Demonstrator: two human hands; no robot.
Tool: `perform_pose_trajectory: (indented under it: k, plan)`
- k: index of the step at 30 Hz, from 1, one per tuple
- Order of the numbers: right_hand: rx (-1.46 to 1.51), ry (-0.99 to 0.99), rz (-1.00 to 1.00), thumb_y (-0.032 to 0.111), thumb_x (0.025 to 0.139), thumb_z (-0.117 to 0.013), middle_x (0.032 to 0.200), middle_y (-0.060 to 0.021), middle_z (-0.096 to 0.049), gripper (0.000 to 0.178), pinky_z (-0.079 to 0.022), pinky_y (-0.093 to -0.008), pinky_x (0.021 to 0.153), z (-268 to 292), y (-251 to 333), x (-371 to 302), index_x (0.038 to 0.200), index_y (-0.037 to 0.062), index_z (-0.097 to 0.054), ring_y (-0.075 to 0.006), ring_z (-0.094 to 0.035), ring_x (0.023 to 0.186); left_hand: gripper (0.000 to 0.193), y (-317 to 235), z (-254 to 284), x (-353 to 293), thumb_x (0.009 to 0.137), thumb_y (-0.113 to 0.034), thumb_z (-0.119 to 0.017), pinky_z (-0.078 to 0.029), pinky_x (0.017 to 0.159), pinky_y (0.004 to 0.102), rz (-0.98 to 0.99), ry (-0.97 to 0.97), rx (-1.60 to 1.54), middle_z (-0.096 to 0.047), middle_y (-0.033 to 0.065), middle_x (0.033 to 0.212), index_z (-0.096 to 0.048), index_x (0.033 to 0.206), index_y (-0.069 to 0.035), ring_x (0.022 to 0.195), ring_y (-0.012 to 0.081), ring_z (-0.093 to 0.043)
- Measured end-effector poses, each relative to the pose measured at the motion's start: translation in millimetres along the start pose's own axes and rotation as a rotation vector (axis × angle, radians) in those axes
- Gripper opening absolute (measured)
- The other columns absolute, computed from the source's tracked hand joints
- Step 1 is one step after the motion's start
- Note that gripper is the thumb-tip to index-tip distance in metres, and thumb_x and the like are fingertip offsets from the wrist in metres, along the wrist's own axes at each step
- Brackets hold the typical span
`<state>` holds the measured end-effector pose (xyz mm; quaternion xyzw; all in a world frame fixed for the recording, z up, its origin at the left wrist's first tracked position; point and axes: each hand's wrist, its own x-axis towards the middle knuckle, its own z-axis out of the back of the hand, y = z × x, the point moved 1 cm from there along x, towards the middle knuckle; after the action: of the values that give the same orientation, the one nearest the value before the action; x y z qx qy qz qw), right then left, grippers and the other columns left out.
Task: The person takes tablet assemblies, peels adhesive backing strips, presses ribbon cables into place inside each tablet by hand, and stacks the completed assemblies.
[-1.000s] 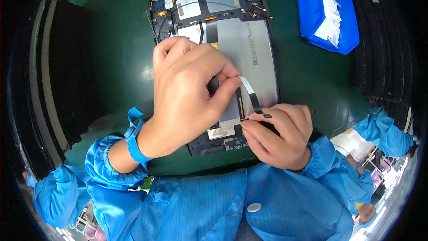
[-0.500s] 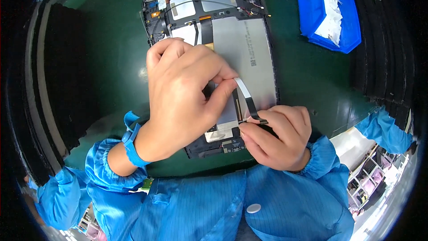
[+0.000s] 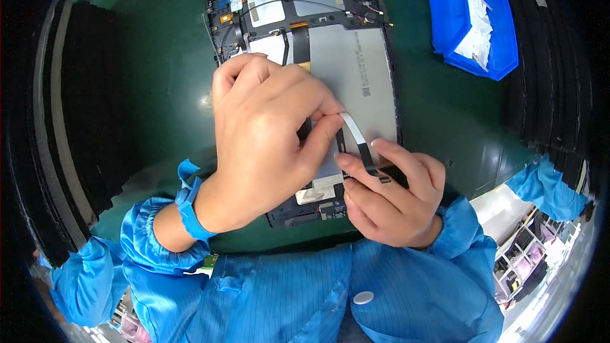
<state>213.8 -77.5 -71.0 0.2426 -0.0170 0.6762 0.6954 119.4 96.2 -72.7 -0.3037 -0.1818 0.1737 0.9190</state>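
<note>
An opened tablet-like device point(image 3: 346, 44), with a black frame and a grey metal plate, lies beneath both hands. My left hand point(image 3: 273, 127) reaches over its middle, thumb and forefinger pinched on the white end of a flat flex cable point(image 3: 354, 130). From there the cable curves down, turning black, to my right hand point(image 3: 403, 194). The right fingers are spread apart, with the cable's dark connector end lying across one of them, not pinched. My left hand hides part of the device's left side.
A blue plastic bin point(image 3: 445, 22) with white paper-like scraps point(image 3: 476, 25) stands at the far right of the green work surface point(image 3: 162, 70). Black ridged matting point(image 3: 95, 101) borders the left side, and similar dark strips point(image 3: 543, 70) border the right. A blue wrist strap point(image 3: 188, 206) circles my left wrist.
My right fingers have come apart from their pinch on the cable's connector end, which now shows across a finger. The left hand keeps its pinch. The whole view has shifted slightly.
</note>
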Motion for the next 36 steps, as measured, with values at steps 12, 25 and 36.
perform_pose_trajectory:
  k: [12,25,36]
  plan:
    - [-0.108,0.288,-0.056,0.037,0.083,-0.058,0.130,-0.0069,-0.056,0.053,-0.028,-0.0487,0.106,1,-1,32,0.127,0.0072,-0.051,-0.0323,-0.043,0.129,0.048,12,0,-10,0.076,-0.014,-0.063,-0.027,0.099,0.0435,0.069,-0.323,-0.167,-0.052,0.0158,0.118,-0.050,0.121,-0.002,0.109,0.0327,-0.045]
    - [0.820,-0.001,-0.555,0.014,0.091,-0.046,0.152,-0.0206,-0.022,0.065,-0.015,-0.0391,0.113,-35,-80,15,0.147,-0.0038,-0.017,-0.0306,-0.025,0.138,0.064,42,-33,-29,0.098,-0.036,-0.037,-0.010,0.114,0.0487,0.275,-0.165,0.011,-0.029,0.0284,0.145,-0.027,0.139,0.012,0.139,0.0396,-0.021]
    - [1.437,-0.095,-0.498,0.017,0.093,-0.041,0.136,-0.0167,-0.045,0.056,-0.037,-0.0355,0.105,37,-18,146,0.144,-0.0025,-0.026,-0.0256,-0.050,0.122,0.057,78,-52,-24,0.103,-0.033,-0.030,-0.017,0.115,0.0323,0.035,-0.369,-0.948,-0.027,0.0125,0.152,-0.020,0.147,0.002,0.139,0.0214,-0.026]
